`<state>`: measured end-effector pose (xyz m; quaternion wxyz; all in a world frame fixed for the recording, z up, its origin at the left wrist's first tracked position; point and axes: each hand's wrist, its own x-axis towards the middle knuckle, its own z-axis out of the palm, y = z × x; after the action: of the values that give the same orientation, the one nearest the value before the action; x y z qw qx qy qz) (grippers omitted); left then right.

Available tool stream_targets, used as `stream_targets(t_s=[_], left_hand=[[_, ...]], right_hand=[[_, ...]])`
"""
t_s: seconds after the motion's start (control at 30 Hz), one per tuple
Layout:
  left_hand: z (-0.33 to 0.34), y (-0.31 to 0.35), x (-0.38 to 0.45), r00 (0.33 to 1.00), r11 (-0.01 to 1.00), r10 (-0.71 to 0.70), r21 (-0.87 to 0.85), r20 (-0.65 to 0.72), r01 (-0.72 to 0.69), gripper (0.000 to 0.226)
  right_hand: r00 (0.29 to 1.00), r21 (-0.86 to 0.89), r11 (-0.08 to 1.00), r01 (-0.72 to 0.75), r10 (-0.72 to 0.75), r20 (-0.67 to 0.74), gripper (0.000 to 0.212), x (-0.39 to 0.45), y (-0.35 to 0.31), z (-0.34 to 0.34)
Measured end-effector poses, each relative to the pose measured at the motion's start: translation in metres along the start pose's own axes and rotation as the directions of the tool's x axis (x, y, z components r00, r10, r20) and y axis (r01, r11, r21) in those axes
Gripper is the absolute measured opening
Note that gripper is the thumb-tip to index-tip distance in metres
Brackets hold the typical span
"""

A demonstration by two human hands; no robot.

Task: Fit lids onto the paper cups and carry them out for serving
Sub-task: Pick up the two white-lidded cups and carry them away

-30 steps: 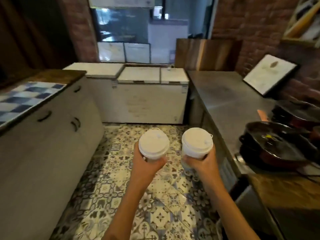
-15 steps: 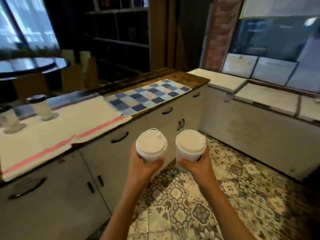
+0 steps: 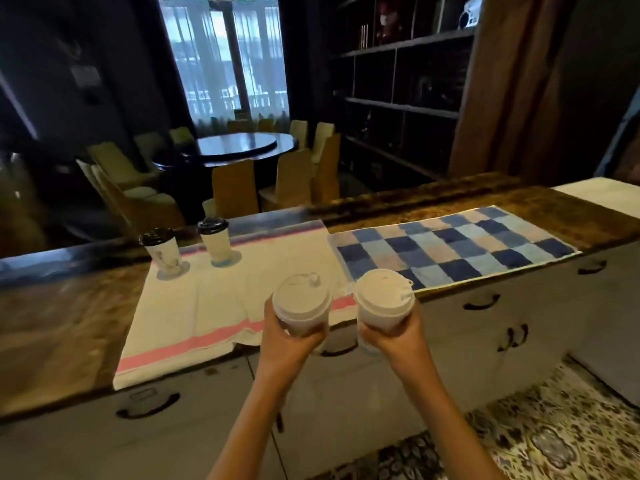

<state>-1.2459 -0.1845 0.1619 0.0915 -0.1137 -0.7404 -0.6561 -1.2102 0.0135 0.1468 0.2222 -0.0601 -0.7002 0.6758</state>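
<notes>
Two lidded paper cups held above the near counter [image 3: 69, 341] edge: left hand [image 3: 287, 344] wraps left cup [image 3: 302, 308], right hand [image 3: 398, 341] wraps right cup [image 3: 384, 303]. Thin walls probably crush easily; mid-body grips, below the lids, suit them.

Head view — looking forward and down over the counter [image 3: 69, 327], close.

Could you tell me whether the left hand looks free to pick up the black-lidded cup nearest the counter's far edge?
Probably not: the left hand already grips a white-lidded cup, though nothing blocks the black-lidded cup.
</notes>
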Motion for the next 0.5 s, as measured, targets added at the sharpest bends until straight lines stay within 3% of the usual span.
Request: stream_targets(t_s=[0.27, 0.43, 0.5], left_hand=[[-0.022, -0.044, 0.099, 0.991, 0.998, -0.034, 0.05, -0.13, 0.04, 0.088], [-0.034, -0.082, 0.179, 0.983, 0.994, -0.099, 0.032, -0.152, 0.105, 0.085], [-0.04, -0.098, 0.212, 0.978, 0.99, -0.134, 0.015, -0.163, 0.138, 0.082]], right_hand=[[0.993, -0.017, 1.0, 0.017, -0.015, 0.117, 0.089, 0.107, 0.03, 0.068], [0.99, -0.149, 0.989, 0.015, 0.006, 0.137, 0.086, 0.181, 0.055, 0.114], [0.987, -0.277, 0.961, 0.028, 0.018, 0.162, 0.08, 0.208, 0.067, 0.132]])
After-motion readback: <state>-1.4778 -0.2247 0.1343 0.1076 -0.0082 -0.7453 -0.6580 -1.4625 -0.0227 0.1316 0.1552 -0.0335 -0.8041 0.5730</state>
